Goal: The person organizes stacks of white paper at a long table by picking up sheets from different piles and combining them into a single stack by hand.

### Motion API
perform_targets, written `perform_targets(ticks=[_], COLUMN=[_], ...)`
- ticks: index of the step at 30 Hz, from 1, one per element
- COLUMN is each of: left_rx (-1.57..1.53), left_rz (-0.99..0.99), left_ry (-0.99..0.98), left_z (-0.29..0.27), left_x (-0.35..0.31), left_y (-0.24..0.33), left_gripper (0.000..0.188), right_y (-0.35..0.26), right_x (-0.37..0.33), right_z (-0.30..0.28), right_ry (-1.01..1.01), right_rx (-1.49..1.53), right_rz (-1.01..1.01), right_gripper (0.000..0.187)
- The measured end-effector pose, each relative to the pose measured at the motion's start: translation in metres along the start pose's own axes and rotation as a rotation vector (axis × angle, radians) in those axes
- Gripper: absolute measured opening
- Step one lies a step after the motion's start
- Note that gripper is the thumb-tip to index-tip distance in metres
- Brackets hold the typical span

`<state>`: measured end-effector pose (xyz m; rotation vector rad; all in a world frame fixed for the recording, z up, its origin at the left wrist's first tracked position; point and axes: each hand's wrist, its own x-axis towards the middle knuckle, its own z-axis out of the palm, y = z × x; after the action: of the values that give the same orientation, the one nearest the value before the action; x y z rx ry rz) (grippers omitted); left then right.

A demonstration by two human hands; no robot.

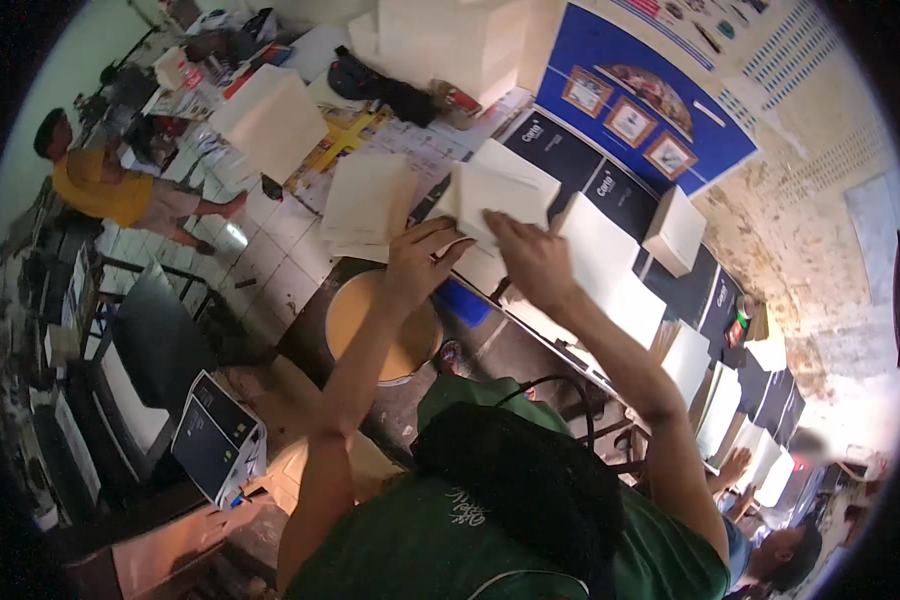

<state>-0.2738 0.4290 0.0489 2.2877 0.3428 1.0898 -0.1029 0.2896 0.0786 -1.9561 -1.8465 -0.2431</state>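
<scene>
Cream paper sheets [500,196] lie in an uneven stack on the worktable in front of me. My left hand [420,262] is at the stack's near left corner, its fingers curled and its thumb beneath, closed on the edge of the sheets. From the right, my right hand [536,262] bears on the top of the same sheets with bent fingers held close together. How many sheets the fingers grip is too small to tell. A second cream paper stack [368,200] sits just left of my left hand, and a thick paper block [598,245] is right of my right hand.
Below the table edge stands a round tub [378,325] with a tan top. More paper stacks [685,360] run along the table to the right, where another person's hands [735,470] work. An upright cream block [675,232] rests near the wall. A person in yellow [105,187] is far left.
</scene>
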Motion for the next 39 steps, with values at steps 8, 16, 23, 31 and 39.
perform_targets(ticks=[8,16,23,31,39], left_rx=[0.056,0.072,0.098,-0.148,-0.187], left_rz=[-0.609,-0.853,-0.883,-0.811,-0.621], left_ry=[0.291,0.258,0.278,-0.094,-0.457], left_z=[-0.051,-0.081,-0.080,-0.042,0.025], left_x=[-0.117,-0.262,-0.274,-0.208,-0.110], left_y=[-0.015,-0.014,-0.029,-0.059,-0.075], left_gripper=[0.035,0.052,0.046,0.029,0.031], right_y=[-0.053,-0.123,-0.121,-0.084,0.053], right_x=[0.146,0.198,0.103,0.013,-0.197], right_z=[-0.036,0.220,0.299,0.060,-0.047], right_ry=[0.128,0.050,-0.497,-0.152,0.483], right_rx=[-0.122,-0.240,0.104,0.877,0.268], right_rz=[-0.144,-0.199,0.043,-0.113,1.155], right_gripper=[0.040,0.048,0.076,0.040,0.020])
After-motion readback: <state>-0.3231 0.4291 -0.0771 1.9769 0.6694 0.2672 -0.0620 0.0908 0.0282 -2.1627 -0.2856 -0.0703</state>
